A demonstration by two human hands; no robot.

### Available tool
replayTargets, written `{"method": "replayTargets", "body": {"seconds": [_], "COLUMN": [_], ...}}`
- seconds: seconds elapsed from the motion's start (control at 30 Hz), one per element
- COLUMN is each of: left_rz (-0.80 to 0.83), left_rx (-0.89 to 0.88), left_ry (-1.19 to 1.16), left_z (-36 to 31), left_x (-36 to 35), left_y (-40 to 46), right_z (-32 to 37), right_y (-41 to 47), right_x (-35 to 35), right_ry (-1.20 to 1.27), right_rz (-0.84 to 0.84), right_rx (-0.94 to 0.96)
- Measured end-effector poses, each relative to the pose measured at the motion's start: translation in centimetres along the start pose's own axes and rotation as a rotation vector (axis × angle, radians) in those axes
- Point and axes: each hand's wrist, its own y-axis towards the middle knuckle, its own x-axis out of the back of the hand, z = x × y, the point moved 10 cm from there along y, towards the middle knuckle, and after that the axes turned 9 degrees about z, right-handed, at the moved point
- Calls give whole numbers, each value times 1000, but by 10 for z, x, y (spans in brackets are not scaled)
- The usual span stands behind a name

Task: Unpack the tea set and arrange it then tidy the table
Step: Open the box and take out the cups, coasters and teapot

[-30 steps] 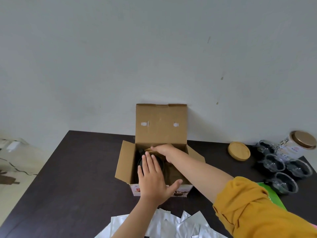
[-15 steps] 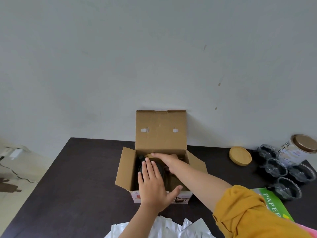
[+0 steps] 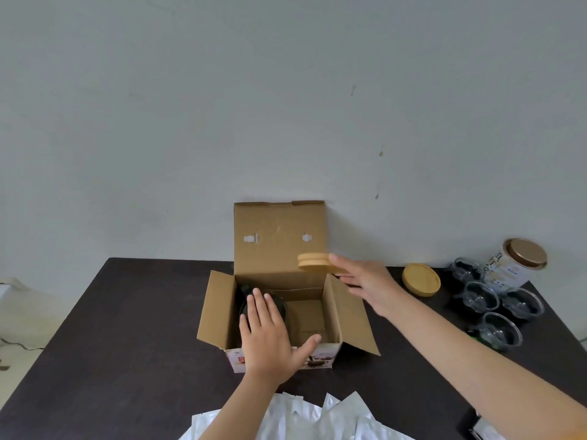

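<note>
Right hand point(image 3: 365, 282) pinches wooden lid point(image 3: 314, 262) above box point(image 3: 332, 308); left hand point(image 3: 270, 336) rests flat, fingers straight, on dark pot point(image 3: 281, 304)

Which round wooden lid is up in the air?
The lid held by the right hand above the box. The other lid lies flat on the table, beside the cups.

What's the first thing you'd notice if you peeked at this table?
The open cardboard box in the middle of the dark table, its lid flap standing against the wall. The right hand holds a round wooden lid above the box, while the left hand rests flat on a dark item inside. At the right sit another wooden lid, four clear cups and a tin.
</note>
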Motion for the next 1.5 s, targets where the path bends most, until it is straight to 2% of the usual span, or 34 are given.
{"method": "replayTargets", "body": {"seconds": [0.07,0.17,0.33,0.5,0.63,0.9,1.1,1.2,1.3,1.5], "left_rz": [-5,-10,-2,8,9,5,13,10,37,80], "left_rx": [-3,-4,3,14,17,22,17,4,10,7], "left_ry": [7,16,33,54,69,73,65,51,34,-13], "left_z": [0,0,-1,0,0,0,1,0,0,6], "left_x": [0,0,0,-1,0,-1,-3,-2,-2,5], "left_y": [0,0,1,1,1,2,2,1,1,-4], "right_z": [-9,-45,-118,-148,-161,-179,-174,-146,-102,-25], "right_y": [-13,-18,-8,3,6,6,2,-7,-15,-24], "right_x": [42,96,137,138,129,120,124,122,102,18], "right_ry": [-118,-250,-259,-205,-207,-370,-255,-184,-204,-400], "right_rz": [-150,-344,-494,-591,-613,-625,-629,-663,-627,-371], "right_rx": [57,-8,-207,-142,-96,-76,-134,-39,129,366]}}
